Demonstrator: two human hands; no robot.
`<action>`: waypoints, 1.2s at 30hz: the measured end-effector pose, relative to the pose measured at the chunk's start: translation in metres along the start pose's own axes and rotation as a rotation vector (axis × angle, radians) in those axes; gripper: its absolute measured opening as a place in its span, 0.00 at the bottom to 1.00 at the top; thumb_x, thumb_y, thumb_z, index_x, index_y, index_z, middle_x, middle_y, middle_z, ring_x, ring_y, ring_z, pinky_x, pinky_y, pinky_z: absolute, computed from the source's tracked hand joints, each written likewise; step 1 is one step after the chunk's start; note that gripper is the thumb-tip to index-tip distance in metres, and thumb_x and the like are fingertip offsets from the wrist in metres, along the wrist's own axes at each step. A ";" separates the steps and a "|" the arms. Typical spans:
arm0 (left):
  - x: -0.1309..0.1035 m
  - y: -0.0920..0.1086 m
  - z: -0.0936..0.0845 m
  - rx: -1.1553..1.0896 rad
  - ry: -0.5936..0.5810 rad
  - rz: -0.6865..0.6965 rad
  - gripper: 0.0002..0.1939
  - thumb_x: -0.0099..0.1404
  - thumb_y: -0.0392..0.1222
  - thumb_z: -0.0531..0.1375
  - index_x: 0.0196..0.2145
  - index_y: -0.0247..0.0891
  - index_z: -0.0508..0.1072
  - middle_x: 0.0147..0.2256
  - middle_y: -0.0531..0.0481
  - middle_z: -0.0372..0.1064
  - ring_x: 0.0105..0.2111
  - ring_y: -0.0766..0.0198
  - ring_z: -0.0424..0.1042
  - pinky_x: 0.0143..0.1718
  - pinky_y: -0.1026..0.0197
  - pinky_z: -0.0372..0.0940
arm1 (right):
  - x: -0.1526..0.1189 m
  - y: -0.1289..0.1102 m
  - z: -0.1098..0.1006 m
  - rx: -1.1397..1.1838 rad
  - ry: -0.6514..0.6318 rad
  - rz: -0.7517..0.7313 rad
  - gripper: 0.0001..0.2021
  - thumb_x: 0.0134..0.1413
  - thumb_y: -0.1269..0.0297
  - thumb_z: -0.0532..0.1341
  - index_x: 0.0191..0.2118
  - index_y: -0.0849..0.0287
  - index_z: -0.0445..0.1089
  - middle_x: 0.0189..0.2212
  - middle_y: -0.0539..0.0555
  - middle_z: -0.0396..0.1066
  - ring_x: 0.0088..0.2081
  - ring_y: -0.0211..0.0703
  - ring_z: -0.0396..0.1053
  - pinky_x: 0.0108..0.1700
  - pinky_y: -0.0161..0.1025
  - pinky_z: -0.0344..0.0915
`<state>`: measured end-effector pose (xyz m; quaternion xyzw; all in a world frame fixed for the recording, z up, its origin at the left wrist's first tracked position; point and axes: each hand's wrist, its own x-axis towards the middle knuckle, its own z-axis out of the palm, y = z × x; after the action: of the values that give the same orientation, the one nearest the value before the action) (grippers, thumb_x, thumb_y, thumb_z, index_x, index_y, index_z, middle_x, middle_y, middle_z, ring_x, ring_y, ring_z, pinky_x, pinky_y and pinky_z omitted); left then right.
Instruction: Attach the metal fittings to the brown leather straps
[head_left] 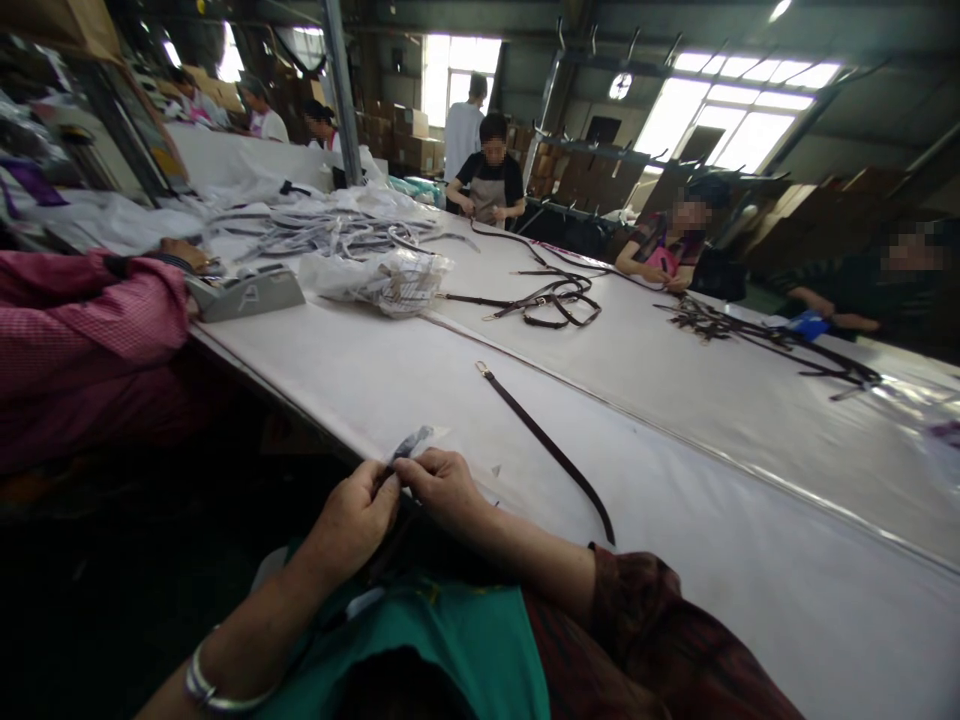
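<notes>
Both hands met right at the near edge of the white table (675, 560), and it was tight work down there. The left hand (356, 520) had its fingers curled closed, pinching the lower end of a small clear plastic sleeve (415, 441) with something dark inside it; the right hand (442, 487) came in from the other side, thumb and fingertips pressed closed on the same piece, so the two grips nearly touched. The sleeve stuck up and away from the fingertips, its free end lying just beyond them on the table top, tilted toward the far side. A dark strap end seemed to run down from between the hands toward the lap, though it was too shadowed to tell exactly. A silver bangle (206, 690) sat on the left wrist. Just to the right of the hands, apart from them, a long dark strap with a metal buckle (551, 450) lay curved across the table, untouched. Farther up lay a clear bag of straps (386, 280), a tangle of dark straps (551, 300), and a grey machine (244, 290) beside a neighbour's pink sleeve (82, 320). Other people sat working along the far side of the table.
</notes>
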<state>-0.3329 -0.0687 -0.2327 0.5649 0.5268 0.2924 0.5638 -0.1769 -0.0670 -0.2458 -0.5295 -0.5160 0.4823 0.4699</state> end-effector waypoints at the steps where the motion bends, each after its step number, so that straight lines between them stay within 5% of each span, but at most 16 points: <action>1: 0.000 0.000 -0.002 0.004 -0.038 0.003 0.20 0.62 0.58 0.62 0.39 0.37 0.69 0.21 0.56 0.63 0.17 0.67 0.61 0.18 0.65 0.55 | 0.001 -0.001 0.000 0.009 -0.004 0.000 0.19 0.53 0.52 0.62 0.18 0.59 0.67 0.17 0.47 0.61 0.23 0.35 0.58 0.26 0.35 0.53; 5: -0.006 0.002 -0.013 -0.098 -0.257 0.009 0.28 0.63 0.60 0.61 0.52 0.38 0.65 0.32 0.49 0.71 0.25 0.63 0.70 0.24 0.63 0.65 | 0.013 -0.004 -0.010 0.195 0.041 0.056 0.19 0.53 0.52 0.63 0.19 0.59 0.68 0.15 0.48 0.62 0.20 0.35 0.58 0.24 0.36 0.53; 7: -0.009 0.000 -0.018 -0.135 -0.273 -0.014 0.26 0.64 0.61 0.60 0.49 0.38 0.67 0.33 0.48 0.71 0.26 0.63 0.70 0.24 0.64 0.64 | 0.020 -0.004 -0.017 0.267 0.094 0.058 0.20 0.53 0.51 0.63 0.18 0.59 0.67 0.14 0.48 0.62 0.18 0.35 0.57 0.23 0.36 0.53; 13: -0.010 -0.009 -0.018 -0.004 -0.117 -0.015 0.23 0.64 0.60 0.59 0.25 0.38 0.64 0.17 0.57 0.58 0.15 0.71 0.56 0.18 0.67 0.51 | 0.018 0.002 -0.018 0.274 -0.004 0.055 0.22 0.55 0.46 0.63 0.22 0.60 0.71 0.16 0.49 0.63 0.19 0.35 0.58 0.24 0.36 0.53; 21: -0.006 -0.008 -0.013 0.094 -0.036 0.023 0.21 0.65 0.59 0.57 0.25 0.39 0.66 0.17 0.57 0.58 0.16 0.69 0.56 0.17 0.66 0.52 | 0.006 0.002 -0.010 0.138 -0.023 0.038 0.25 0.55 0.42 0.61 0.22 0.59 0.73 0.15 0.49 0.62 0.20 0.37 0.58 0.25 0.37 0.52; 26: -0.007 0.000 -0.009 0.234 0.046 0.093 0.20 0.66 0.55 0.57 0.25 0.38 0.68 0.18 0.55 0.62 0.17 0.69 0.60 0.19 0.66 0.55 | 0.008 0.006 -0.012 -0.124 0.030 -0.117 0.23 0.59 0.46 0.59 0.21 0.57 0.74 0.16 0.50 0.64 0.23 0.39 0.62 0.30 0.38 0.56; 29: -0.009 0.004 -0.004 0.092 0.049 0.066 0.16 0.64 0.55 0.59 0.36 0.38 0.71 0.18 0.57 0.61 0.17 0.69 0.58 0.18 0.67 0.54 | 0.005 0.012 -0.009 -0.182 0.014 -0.149 0.24 0.60 0.46 0.58 0.20 0.57 0.73 0.17 0.51 0.65 0.23 0.39 0.63 0.30 0.38 0.57; 32: -0.011 0.006 -0.001 -0.246 -0.092 -0.036 0.27 0.63 0.56 0.61 0.53 0.38 0.65 0.19 0.61 0.57 0.15 0.72 0.52 0.16 0.68 0.50 | 0.003 0.018 -0.008 -0.091 -0.060 -0.060 0.27 0.59 0.40 0.57 0.22 0.57 0.73 0.17 0.50 0.65 0.21 0.38 0.62 0.27 0.37 0.56; 36: -0.009 0.005 -0.004 -0.467 -0.224 -0.098 0.27 0.63 0.53 0.61 0.55 0.35 0.66 0.20 0.61 0.58 0.15 0.74 0.49 0.17 0.69 0.50 | 0.005 0.017 -0.013 -0.081 -0.174 -0.013 0.29 0.62 0.39 0.53 0.25 0.58 0.73 0.18 0.51 0.66 0.22 0.38 0.63 0.26 0.36 0.56</action>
<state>-0.3379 -0.0751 -0.2248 0.4221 0.4060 0.3143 0.7471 -0.1620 -0.0626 -0.2614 -0.5009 -0.5774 0.5020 0.4046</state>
